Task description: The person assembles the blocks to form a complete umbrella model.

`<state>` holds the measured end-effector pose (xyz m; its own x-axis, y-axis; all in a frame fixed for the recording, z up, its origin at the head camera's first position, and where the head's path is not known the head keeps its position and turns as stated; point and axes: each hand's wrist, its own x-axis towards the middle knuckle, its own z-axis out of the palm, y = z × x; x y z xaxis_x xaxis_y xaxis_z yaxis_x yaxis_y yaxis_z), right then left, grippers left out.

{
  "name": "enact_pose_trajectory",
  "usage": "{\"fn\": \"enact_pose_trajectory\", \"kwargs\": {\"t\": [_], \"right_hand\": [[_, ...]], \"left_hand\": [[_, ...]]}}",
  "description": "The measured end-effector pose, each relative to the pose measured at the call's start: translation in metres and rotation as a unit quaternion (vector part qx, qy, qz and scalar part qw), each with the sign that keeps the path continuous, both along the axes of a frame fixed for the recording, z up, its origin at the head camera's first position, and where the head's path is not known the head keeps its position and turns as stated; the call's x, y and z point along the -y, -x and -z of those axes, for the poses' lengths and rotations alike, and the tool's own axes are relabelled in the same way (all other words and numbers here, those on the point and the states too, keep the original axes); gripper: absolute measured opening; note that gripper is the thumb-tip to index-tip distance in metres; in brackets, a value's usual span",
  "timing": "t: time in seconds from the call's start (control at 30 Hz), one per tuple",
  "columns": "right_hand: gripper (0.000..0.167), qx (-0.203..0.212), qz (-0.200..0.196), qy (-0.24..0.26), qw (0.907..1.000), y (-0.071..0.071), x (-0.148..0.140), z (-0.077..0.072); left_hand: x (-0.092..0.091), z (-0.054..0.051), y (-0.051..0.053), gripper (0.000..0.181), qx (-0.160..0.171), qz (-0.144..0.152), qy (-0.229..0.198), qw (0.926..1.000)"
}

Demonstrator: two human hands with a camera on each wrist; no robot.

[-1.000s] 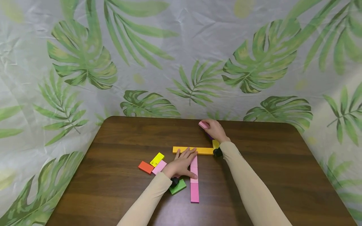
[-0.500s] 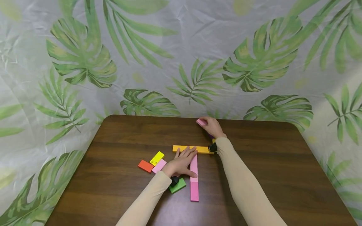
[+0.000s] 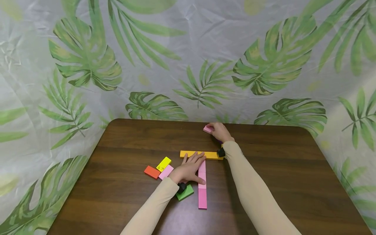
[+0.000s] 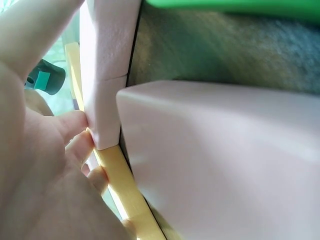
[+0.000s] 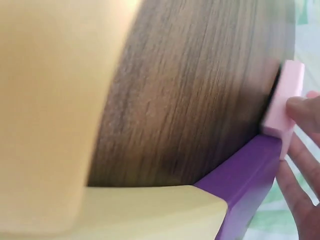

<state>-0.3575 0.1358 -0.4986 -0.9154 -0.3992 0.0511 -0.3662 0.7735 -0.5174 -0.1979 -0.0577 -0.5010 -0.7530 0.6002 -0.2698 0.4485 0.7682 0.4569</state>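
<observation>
Your right hand [image 3: 222, 133] pinches the pink block [image 3: 207, 129], thumb on one face, near the far edge of the table [image 3: 305, 173]; the block lies at that hand's fingertips and well beyond your left hand [image 3: 188, 171]. Right wrist view: the pinched block's end meets the purple block [image 5: 242, 167], whose other end meets the cream block [image 5: 150, 212]. Your left hand is palm down, fingers spread wide, fingertips at the orange bar [image 3: 212, 156] and thumb over the pink row [image 3: 202, 198]. The row runs from the bar toward you, between your forearms. By your left wrist lies the green block [image 3: 186, 193], partly covered by the wrist camera [image 3: 182, 187]; farther left, the loose pink block [image 3: 165, 172], yellow block [image 3: 163, 164] and red block [image 3: 151, 172] cluster together. Behind the table hangs a leaf-print cloth [image 3: 188, 42].
</observation>
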Motion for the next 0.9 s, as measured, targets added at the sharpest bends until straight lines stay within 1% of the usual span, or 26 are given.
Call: {"fn": "enact_pose_trajectory", "kwargs": {"t": [0.1, 0.2, 0.27, 0.33, 0.43, 0.53, 0.73, 0.9], "right_hand": [[0.034, 0.011, -0.004, 0.012, 0.9999, -0.001, -0.002, 0.001], [0.036, 0.033, 0.003, 0.049, 0.9982, -0.004, -0.008, -0.001], [0.039, 0.047, 0.012, 0.065, 0.9967, -0.006, -0.012, -0.003], [0.041, 0.062, 0.025, 0.066, 0.9955, -0.009, -0.017, -0.005], [0.044, 0.072, 0.031, 0.043, 0.996, -0.012, -0.023, -0.006], [0.046, 0.068, 0.028, 0.032, 0.9967, -0.015, -0.026, -0.005], [0.044, 0.052, 0.029, 0.054, 0.9968, -0.017, -0.029, 0.001], [0.042, 0.044, 0.029, 0.052, 0.9972, -0.017, -0.029, 0.007]], "left_hand": [[0.0, 0.001, 0.0, 0.101, 0.0, 0.0, -0.001, 1.0], [0.0, 0.002, 0.001, 0.102, -0.002, 0.0, -0.001, 1.0], [-0.001, 0.002, 0.001, 0.101, -0.001, 0.001, -0.001, 1.0], [-0.001, 0.003, 0.001, 0.101, -0.001, 0.002, -0.001, 1.0], [0.0, 0.002, 0.001, 0.101, -0.002, 0.0, 0.001, 1.0], [0.001, 0.0, 0.0, 0.102, -0.004, -0.002, 0.002, 1.0], [0.001, 0.002, 0.0, 0.101, -0.009, 0.001, -0.004, 1.0], [0.0, 0.004, 0.0, 0.1, -0.009, 0.003, -0.013, 0.9999]]}}
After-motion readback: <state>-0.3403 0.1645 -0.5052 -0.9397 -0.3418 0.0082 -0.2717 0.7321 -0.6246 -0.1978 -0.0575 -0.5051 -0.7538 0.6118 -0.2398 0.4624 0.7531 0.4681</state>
